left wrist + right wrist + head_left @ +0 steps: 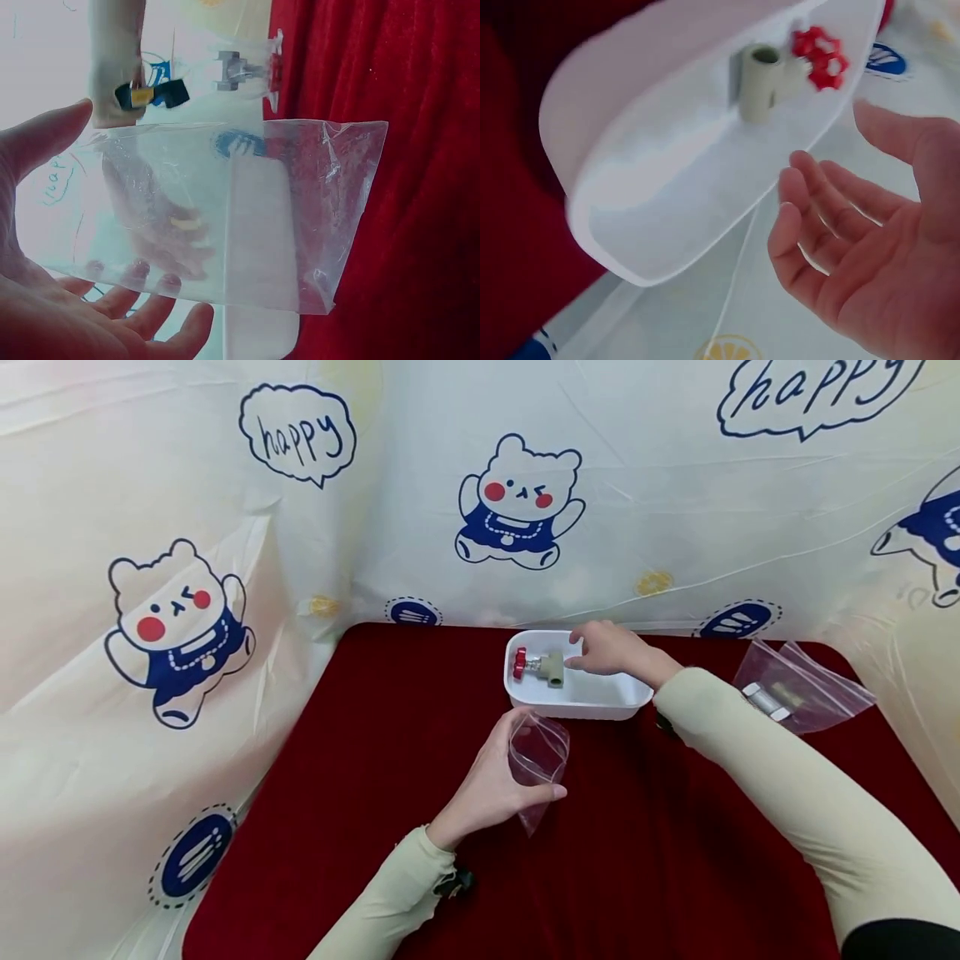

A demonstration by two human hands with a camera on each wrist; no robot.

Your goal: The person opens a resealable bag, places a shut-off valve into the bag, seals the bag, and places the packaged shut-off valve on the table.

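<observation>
My left hand holds a clear plastic zip bag, its thumb and fingers spread round the bag's mouth. That bag looks see-through and without contents in the left wrist view. Beyond it, a white plastic tray stands near the table's back edge. Inside the tray lies a grey-green pipe valve with a red handwheel. Over the tray, just right of the valve, hovers my right hand. Its loosely bent fingers hold nothing, and a gap separates them from the valve in the right wrist view.
Clear zip bags lie at the table's right; a white-and-silver fitting and a greenish piece show through them. A dark red cloth covers the table. Printed fabric hangs behind and at the sides.
</observation>
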